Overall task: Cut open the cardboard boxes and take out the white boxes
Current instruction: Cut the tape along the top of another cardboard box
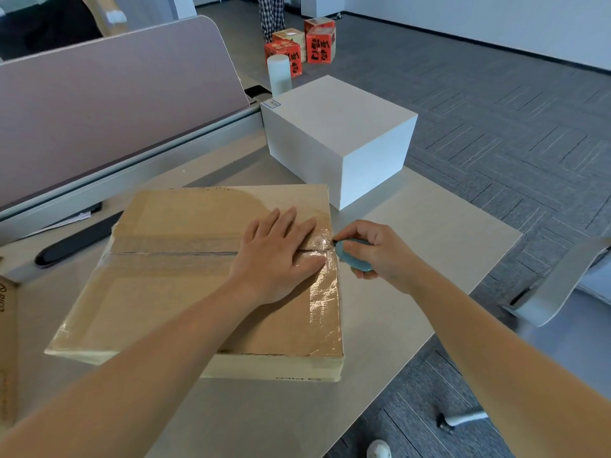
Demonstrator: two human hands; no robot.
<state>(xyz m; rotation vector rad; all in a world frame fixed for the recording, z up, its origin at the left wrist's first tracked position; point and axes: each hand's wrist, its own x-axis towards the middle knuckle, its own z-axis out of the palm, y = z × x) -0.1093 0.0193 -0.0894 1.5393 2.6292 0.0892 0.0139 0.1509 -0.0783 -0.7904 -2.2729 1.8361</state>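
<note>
A taped brown cardboard box [158, 292] lies flat on the desk [429, 233] in front of me. My left hand [277, 252] presses flat on its top, fingers spread, near the right end of the centre seam. My right hand [373, 249] grips a small blue cutter [350, 257] whose tip touches the clear tape at the seam's right edge. A white box [337, 133] stands on the desk just behind the cardboard box.
A grey partition [109, 104] runs along the desk's left. A black flat object [76, 242] and papers lie left of the box. Another cardboard box edge [8, 342] shows at far left. A white cylinder [279, 74], red cartons [317, 44] on the floor, and a chair [562, 285] at right.
</note>
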